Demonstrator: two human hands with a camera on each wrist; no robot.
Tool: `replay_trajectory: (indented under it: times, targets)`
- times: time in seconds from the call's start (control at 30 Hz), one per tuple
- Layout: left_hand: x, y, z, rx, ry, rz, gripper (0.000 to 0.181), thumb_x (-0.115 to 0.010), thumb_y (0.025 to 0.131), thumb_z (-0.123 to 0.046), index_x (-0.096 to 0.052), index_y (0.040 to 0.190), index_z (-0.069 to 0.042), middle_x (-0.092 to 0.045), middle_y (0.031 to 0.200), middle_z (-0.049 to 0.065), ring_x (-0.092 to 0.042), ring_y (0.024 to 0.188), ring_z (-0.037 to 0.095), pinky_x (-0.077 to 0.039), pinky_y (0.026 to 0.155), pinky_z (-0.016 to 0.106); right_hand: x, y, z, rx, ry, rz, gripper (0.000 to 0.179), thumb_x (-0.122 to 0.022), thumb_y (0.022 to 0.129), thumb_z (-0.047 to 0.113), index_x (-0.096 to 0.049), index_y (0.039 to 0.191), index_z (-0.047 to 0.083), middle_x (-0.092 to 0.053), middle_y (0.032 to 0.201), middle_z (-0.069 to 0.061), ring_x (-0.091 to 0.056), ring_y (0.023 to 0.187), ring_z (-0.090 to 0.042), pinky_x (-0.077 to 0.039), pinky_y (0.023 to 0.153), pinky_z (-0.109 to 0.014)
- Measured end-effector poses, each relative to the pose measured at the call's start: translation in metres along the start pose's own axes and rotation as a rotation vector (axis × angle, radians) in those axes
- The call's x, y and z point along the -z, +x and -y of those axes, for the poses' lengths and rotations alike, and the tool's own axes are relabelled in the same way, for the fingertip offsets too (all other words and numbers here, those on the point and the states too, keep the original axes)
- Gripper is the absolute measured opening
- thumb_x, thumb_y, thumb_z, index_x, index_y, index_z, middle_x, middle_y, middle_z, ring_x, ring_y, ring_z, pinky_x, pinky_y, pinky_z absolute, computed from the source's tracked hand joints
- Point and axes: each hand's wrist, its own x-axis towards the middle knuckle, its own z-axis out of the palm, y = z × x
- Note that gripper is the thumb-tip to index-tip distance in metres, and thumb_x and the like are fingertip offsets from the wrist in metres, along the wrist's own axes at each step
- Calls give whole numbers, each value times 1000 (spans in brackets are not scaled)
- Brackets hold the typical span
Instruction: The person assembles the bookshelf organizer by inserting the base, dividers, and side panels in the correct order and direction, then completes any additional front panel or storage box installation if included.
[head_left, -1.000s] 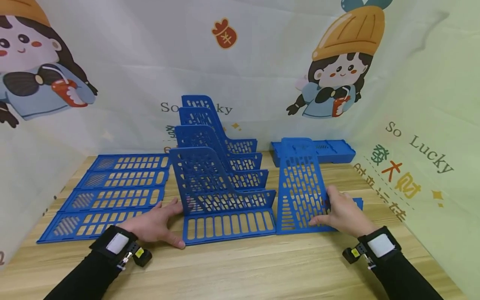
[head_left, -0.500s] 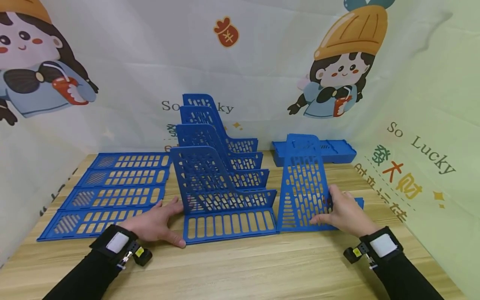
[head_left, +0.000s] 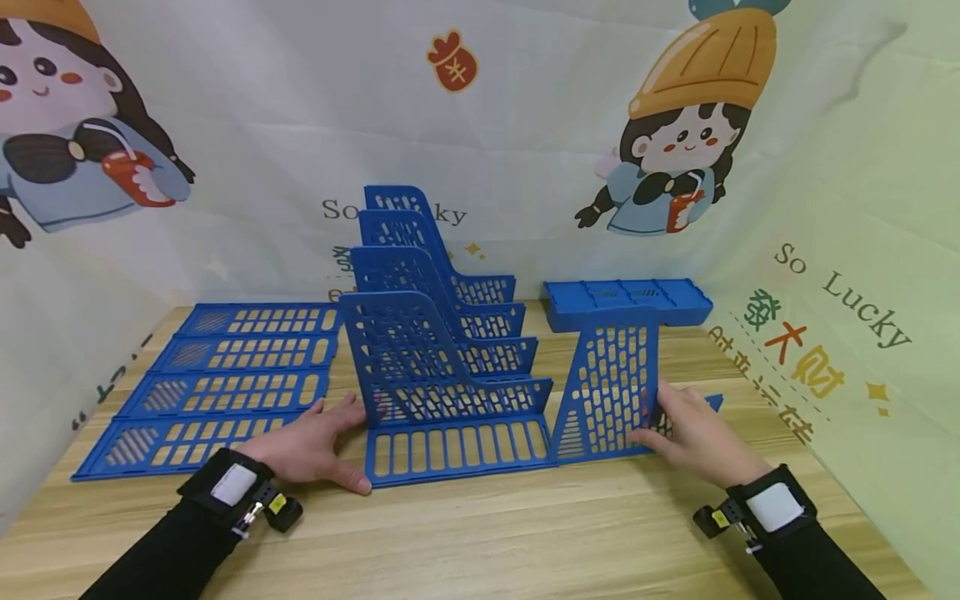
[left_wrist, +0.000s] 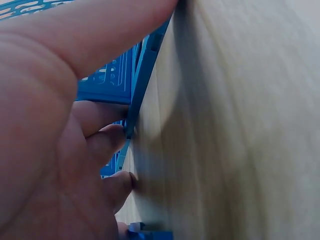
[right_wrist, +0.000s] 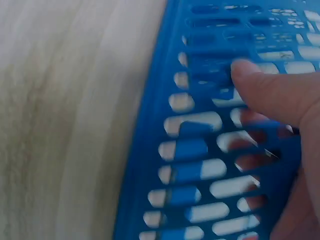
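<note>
A blue file rack [head_left: 442, 367] with several stepped, perforated dividers stands mid-table. My left hand [head_left: 311, 446] lies spread at its left end, thumb by the front corner; in the left wrist view its fingers are at the edge of the base [left_wrist: 143, 75]. My right hand [head_left: 693, 433] pinches a loose perforated blue divider panel [head_left: 611, 383] by its right edge. The thumb is on the front face, and fingers show through the slots in the right wrist view. The panel stands up, its lower left corner right at the rack's front right corner.
Several flat slotted blue panels [head_left: 247, 358] lie in rows on the left. A long blue piece [head_left: 630, 302] lies at the back right, near the printed cloth backdrop [head_left: 525, 150]. Behind my right hand, a blue panel end [head_left: 716, 402] shows on the wooden table [head_left: 465, 542].
The divider panel in my right hand has swung round: its top has shifted right and sits lower in view, uncovering the long blue piece behind. My left hand and the rack have stayed put.
</note>
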Motion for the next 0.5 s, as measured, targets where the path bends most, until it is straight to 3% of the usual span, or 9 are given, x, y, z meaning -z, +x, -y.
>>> replay_trajectory:
  times: [0.17, 0.37, 0.5]
  targets:
    - [3, -1, -4, -8, 21, -18, 118, -95, 79, -54, -37, 172, -11, -31, 176, 28, -10, 166, 57, 4, 130, 79, -5, 11, 25, 197, 26, 14, 42, -80, 98, 6, -65, 138, 6, -83, 116, -4, -80, 102, -18, -67, 90, -41]
    - [0, -1, -2, -38, 6, -52, 118, -96, 77, -51, -38, 171, -11, -32, 176, 28, -12, 165, 59, 3, 129, 81, -38, 40, 80, 364, 5, -40, 42, -81, 98, 6, -64, 136, 5, -83, 96, -2, -76, 76, -11, -63, 68, -24]
    - [-3, 1, -3, -56, 15, -71, 116, -97, 75, -51, -41, 170, -12, -35, 175, 26, -14, 165, 60, 1, 127, 83, -58, 57, 117, 448, -70, -85, 34, -81, 99, 10, -61, 126, 3, -78, 86, 1, -73, 68, -8, -58, 60, -20]
